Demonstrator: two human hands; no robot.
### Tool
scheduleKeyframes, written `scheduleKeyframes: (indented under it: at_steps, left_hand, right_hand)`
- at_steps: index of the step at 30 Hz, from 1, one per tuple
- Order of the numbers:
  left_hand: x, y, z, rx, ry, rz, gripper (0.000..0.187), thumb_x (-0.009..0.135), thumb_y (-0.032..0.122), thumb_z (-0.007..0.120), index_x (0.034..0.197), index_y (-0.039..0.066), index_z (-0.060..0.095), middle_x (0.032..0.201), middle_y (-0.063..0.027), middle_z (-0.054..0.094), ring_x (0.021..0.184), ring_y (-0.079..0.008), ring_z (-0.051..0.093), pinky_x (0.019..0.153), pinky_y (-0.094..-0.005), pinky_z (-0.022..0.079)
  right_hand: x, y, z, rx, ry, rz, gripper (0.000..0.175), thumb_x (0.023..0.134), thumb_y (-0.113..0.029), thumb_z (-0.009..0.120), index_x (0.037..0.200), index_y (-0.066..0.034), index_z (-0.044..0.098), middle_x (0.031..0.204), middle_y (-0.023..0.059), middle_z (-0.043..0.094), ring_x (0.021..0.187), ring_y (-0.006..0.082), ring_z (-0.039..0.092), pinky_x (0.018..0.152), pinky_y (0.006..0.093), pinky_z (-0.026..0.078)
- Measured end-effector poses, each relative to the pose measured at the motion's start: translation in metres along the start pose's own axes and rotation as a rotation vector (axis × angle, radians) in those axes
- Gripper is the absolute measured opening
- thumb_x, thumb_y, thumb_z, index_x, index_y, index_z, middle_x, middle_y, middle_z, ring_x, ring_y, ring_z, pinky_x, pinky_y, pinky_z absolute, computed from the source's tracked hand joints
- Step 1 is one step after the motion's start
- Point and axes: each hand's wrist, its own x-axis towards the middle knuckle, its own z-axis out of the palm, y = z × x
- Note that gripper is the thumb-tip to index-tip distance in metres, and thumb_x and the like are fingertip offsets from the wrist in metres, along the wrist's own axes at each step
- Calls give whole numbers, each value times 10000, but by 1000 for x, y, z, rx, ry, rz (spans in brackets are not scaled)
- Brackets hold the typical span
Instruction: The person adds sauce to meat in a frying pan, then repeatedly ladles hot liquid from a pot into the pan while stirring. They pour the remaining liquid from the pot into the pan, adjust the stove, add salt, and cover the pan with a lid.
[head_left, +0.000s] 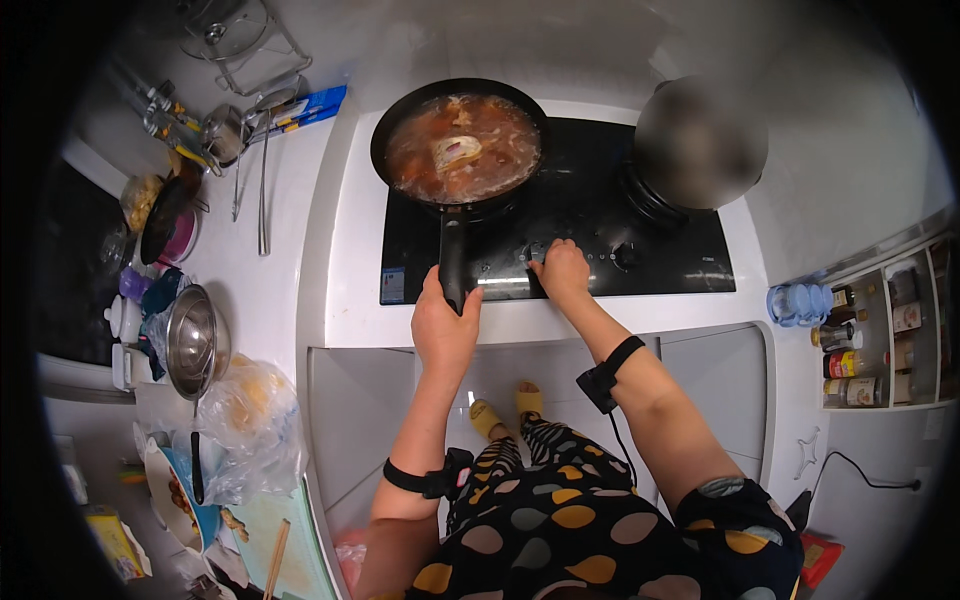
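A black frying pan (382, 161) rests over the left burner of a black glass cooktop (577, 172). Reddish-brown broth (495, 150) fills it, with foam and a pale folded piece of food (456, 152) in the middle. My left hand (445, 322) is wrapped around the end of the pan's black handle (452, 251). At the cooktop's front panel, the curled fingers of my right hand (564, 268) are at a control knob (534, 253), most of which the hand hides. Another round control (624, 255) lies just to the right.
A blurred round thing (701, 142) covers the right burner. On the left counter are a ladle (264, 187), a wire strainer (193, 341), a plastic bag (251, 420) and a green cutting board (300, 517) with chopsticks (277, 559). Spice jars fill a wall rack (889, 337) at right.
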Motion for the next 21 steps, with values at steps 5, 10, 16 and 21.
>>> scheduleKeyframes:
  at_steps: [5,10,16,21]
  left_hand:
    - [-1,1,3,25,71,20,443,757,146,725,1137,-15,562,851,-182,663,777,-333,654,694,-388,512]
    - [0,-1,0,40,60,72,429,738,86,690,1132,-24,561,826,-193,660,772,-339,658,697,-384,512]
    - [3,-2,-3,-16,22,67,447,720,70,686,1136,-47,570,869,-180,668,784,-281,658,730,-336,508]
    - [3,-6,-6,-47,15,102,425,717,43,681,1119,-30,562,837,-181,668,774,-314,665,707,-355,508]
  right_hand:
    - [1,1,2,-15,34,3,501,702,-370,797,927,26,588,957,170,603,897,317,625,728,387,546]
    - [5,0,2,-22,46,-14,532,688,-381,800,943,36,589,938,161,607,885,296,626,711,360,551]
    - [7,1,3,-20,45,-31,527,683,-378,803,933,33,588,935,162,609,876,293,629,703,356,552]
    - [7,2,4,-24,38,-39,523,685,-364,803,939,37,584,941,165,605,879,296,627,703,361,554]
